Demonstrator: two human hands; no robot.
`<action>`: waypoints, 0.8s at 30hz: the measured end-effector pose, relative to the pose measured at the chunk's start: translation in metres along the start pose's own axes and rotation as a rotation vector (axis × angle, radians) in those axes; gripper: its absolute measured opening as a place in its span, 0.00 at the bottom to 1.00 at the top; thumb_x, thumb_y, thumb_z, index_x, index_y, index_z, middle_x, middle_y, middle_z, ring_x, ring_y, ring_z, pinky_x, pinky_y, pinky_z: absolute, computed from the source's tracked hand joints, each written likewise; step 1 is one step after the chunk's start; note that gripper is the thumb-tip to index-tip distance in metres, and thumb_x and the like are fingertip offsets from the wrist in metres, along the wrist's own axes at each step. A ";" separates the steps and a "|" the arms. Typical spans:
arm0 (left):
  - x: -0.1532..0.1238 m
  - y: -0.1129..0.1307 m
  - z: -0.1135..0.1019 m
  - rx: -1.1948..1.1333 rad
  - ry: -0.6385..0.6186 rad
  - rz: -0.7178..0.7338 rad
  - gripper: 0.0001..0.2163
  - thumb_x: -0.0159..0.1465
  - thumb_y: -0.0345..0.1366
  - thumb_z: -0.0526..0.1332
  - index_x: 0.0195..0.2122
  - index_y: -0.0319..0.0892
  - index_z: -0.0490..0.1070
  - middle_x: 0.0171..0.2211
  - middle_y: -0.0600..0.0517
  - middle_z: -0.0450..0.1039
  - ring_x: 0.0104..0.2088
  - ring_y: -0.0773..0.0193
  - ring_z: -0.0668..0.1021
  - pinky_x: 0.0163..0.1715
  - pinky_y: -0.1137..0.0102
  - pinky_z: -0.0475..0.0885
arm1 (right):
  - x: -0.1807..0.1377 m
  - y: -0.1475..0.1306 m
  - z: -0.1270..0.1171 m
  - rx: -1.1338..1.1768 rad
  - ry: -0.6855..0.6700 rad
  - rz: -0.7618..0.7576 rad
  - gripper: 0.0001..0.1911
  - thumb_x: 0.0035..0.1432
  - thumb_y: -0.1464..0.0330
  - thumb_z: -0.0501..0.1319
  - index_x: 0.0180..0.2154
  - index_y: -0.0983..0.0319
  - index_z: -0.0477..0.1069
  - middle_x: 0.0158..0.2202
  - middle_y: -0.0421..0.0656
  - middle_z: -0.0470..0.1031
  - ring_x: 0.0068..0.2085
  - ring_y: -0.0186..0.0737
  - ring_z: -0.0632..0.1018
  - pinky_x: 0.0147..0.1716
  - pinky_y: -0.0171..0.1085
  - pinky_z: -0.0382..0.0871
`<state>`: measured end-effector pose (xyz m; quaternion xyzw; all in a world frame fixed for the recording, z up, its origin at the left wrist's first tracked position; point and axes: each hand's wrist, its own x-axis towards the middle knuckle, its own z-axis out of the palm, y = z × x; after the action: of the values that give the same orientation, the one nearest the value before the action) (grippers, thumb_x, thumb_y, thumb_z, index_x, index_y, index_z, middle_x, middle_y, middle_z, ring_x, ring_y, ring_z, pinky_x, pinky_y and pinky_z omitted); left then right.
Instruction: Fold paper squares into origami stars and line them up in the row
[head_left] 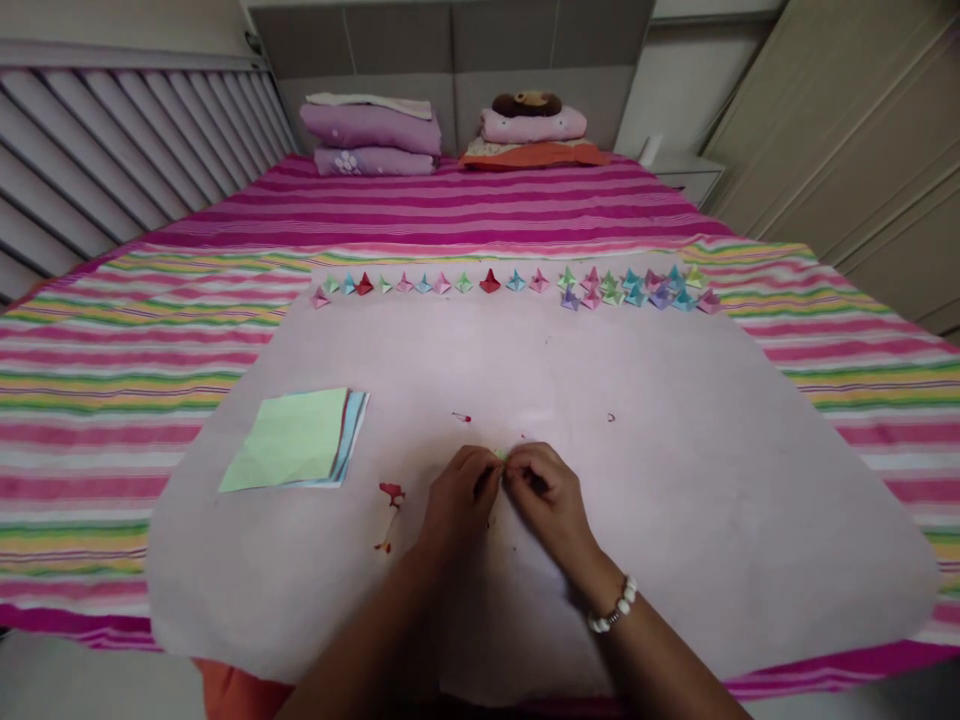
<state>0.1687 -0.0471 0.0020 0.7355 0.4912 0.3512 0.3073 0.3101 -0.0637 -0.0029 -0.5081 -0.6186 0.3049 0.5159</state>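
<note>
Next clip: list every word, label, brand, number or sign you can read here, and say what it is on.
None: no readable text in this view.
Stack of coloured paper squares: plain, no print.
Row of small folded paper shapes: no writing.
Pale sheet covering the striped bedspread: only red smudges, no letters.
Small green piece pinched between the left hand and the right hand: mostly hidden, no marking seen.

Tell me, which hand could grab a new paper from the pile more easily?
Probably the left hand. The paper stack lies on its side; the right hand would have to cross over. Both pinch a tiny green paper piece.
</note>
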 end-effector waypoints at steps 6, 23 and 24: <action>0.000 -0.004 -0.004 -0.041 0.060 -0.047 0.05 0.62 0.31 0.55 0.34 0.41 0.70 0.33 0.51 0.72 0.33 0.65 0.73 0.34 0.71 0.68 | -0.002 0.002 0.001 0.038 0.048 0.028 0.07 0.55 0.74 0.57 0.29 0.59 0.70 0.33 0.43 0.70 0.33 0.39 0.71 0.30 0.37 0.64; -0.002 -0.010 -0.002 -0.033 0.119 0.085 0.11 0.58 0.24 0.52 0.34 0.42 0.72 0.39 0.48 0.70 0.41 0.63 0.74 0.42 0.67 0.70 | -0.003 0.005 -0.002 0.132 0.075 0.070 0.08 0.54 0.75 0.55 0.28 0.58 0.70 0.35 0.43 0.71 0.38 0.42 0.73 0.37 0.40 0.66; -0.003 -0.009 -0.002 -0.003 0.104 0.080 0.11 0.58 0.24 0.52 0.35 0.42 0.72 0.40 0.48 0.70 0.41 0.63 0.74 0.42 0.67 0.70 | -0.003 0.005 -0.002 0.131 0.072 0.070 0.09 0.54 0.75 0.55 0.28 0.58 0.70 0.35 0.43 0.71 0.39 0.42 0.73 0.38 0.40 0.66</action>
<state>0.1617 -0.0462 -0.0050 0.7348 0.4764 0.4015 0.2681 0.3138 -0.0654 -0.0081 -0.5049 -0.5604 0.3442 0.5591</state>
